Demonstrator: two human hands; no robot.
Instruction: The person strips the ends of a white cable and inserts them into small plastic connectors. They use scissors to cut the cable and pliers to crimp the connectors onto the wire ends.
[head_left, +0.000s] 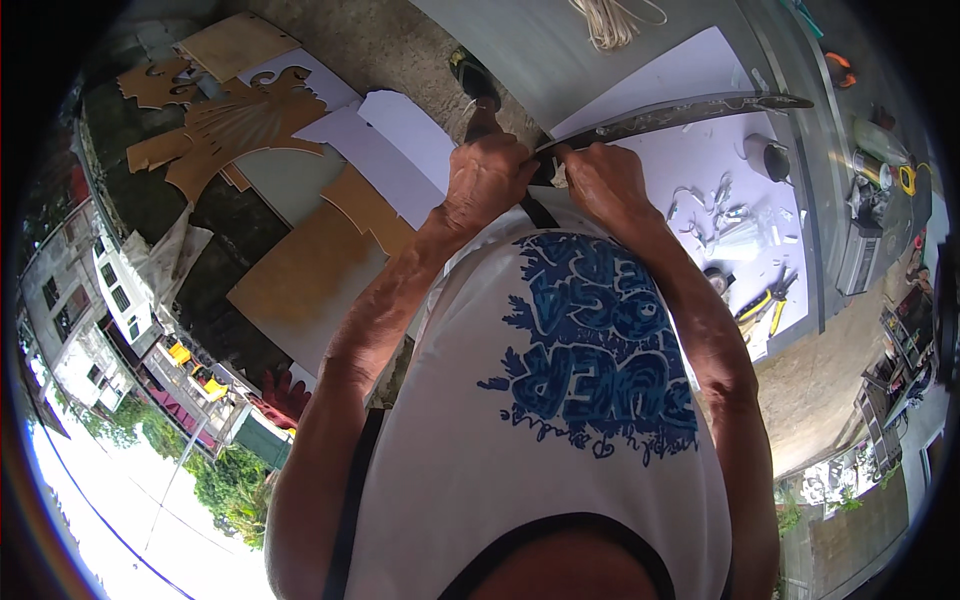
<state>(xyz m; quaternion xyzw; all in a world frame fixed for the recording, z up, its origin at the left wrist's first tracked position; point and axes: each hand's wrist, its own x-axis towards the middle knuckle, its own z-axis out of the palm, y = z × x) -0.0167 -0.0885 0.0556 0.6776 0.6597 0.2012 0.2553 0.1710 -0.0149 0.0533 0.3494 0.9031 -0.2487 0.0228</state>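
Observation:
Both of my hands are drawn close together in front of my waist, at the near edge of a work table. My left hand (487, 178) is closed in a fist; whatever it grips is hidden. Beside it, my right hand (607, 182) is also closed, fingers curled inward, and its contents cannot be made out. A small pale bit (559, 174) shows between the two hands. From just above the right hand, a long dark flat strip (690, 112) runs across white sheets (655, 165) to the right.
Clear plastic scraps (735, 215), yellow-handled pliers (765, 305) and a grey roll (768, 157) lie on the sheet. A coil of cord (608, 25) is at the far side. On the left are brown cut-out boards (255, 120) and pale panels (408, 130). A shoe (472, 72) stands on the floor.

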